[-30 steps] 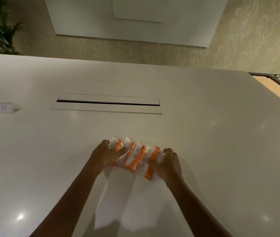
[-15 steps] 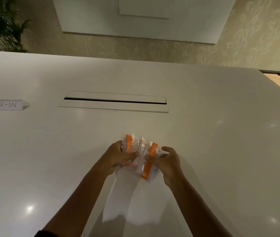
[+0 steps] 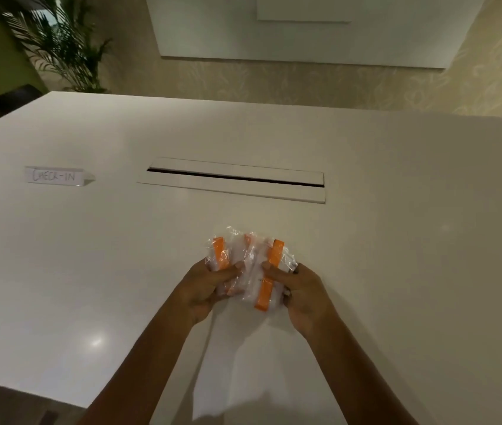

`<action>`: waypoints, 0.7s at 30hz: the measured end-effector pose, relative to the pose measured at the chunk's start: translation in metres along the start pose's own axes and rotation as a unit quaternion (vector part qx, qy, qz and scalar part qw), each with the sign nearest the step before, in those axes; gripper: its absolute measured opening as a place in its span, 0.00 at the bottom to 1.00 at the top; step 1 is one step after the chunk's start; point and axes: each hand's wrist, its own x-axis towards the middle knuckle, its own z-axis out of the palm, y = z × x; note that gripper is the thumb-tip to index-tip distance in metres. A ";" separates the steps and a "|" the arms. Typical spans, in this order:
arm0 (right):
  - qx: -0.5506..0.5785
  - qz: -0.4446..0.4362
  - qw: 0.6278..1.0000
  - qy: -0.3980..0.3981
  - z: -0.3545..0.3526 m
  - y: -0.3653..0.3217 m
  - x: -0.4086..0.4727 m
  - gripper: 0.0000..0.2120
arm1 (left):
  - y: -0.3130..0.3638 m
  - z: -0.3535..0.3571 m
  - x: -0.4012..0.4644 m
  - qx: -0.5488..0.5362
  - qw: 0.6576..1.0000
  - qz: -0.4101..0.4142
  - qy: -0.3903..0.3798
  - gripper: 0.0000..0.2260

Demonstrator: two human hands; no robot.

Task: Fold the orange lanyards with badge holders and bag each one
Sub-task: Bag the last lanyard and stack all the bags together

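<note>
Both the left hand (image 3: pixel 210 286) and right hand (image 3: pixel 297 286) pinch the bagged lanyards (image 3: pixel 251 268) above the counter (image 3: pixel 90 271); best squeeze them evenly, edges aligned, so none slips out.

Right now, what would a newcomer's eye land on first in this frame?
The orange lanyards in clear bags, bunched between the left hand and right hand over the pale table. Beyond them, the dark slot in the tabletop and a handwritten CHECK-IN sign to its left.
</note>
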 end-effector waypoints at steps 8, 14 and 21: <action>0.104 0.020 0.994 -0.025 0.051 -0.006 0.010 0.22 | 0.031 -0.052 -0.010 -0.062 0.998 0.017 0.005 0.16; 0.079 0.002 0.997 -0.019 0.124 0.009 0.025 0.27 | 0.058 -0.134 -0.012 -0.068 0.998 0.009 0.015 0.17; 0.072 0.005 0.997 0.017 0.229 0.049 0.046 0.24 | 0.090 -0.240 -0.026 -0.039 0.999 -0.009 0.020 0.28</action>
